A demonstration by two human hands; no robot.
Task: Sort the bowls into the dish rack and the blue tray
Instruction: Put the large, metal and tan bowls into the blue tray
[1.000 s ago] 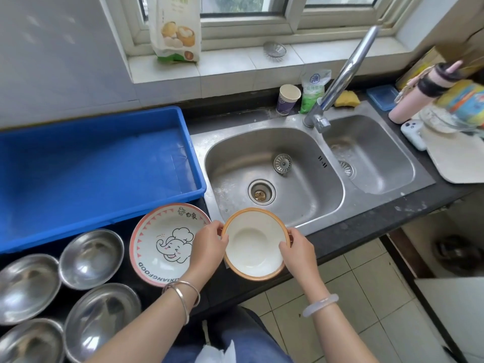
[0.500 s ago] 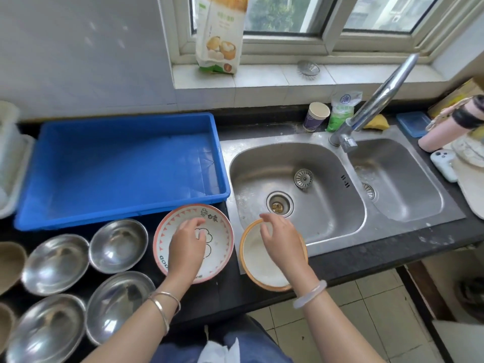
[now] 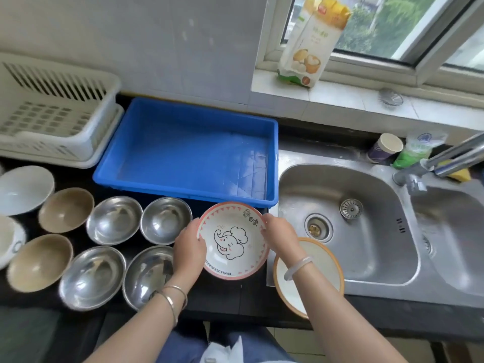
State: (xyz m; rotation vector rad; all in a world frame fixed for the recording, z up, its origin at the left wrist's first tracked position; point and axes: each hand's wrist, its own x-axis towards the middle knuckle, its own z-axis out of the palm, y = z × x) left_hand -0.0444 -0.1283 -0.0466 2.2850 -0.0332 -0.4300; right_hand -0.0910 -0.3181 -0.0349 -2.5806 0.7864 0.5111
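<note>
Since half a second ago our right hand [image 3: 281,235] has left the orange-rimmed bowl [image 3: 318,268] and crossed to the elephant bowl [image 3: 232,241], so both of our hands now frame that one dish. Our left hand [image 3: 190,248], which lay over the bowl's inside before, has slid to its left rim, and the right hand takes the upper right rim; each grip is closed on the elephant bowl, thumbs over the edge. We cannot tell whether the bowl is lifted or resting on the dark table [image 3: 222,297]. It sits just in front of the blue tray [image 3: 136,169], close to its near wall.

The orange-rimmed bowl is now let go and lies on the front lip of the sink [image 3: 366,273], partly under our right forearm.

Our view has swung left, bringing the white dish rack [image 3: 60,113] into sight beside the blue tray. Four steel bowls [image 3: 114,220] stand left of the elephant bowl, then two tan bowls [image 3: 65,209] and pale bowls at the left edge.
</note>
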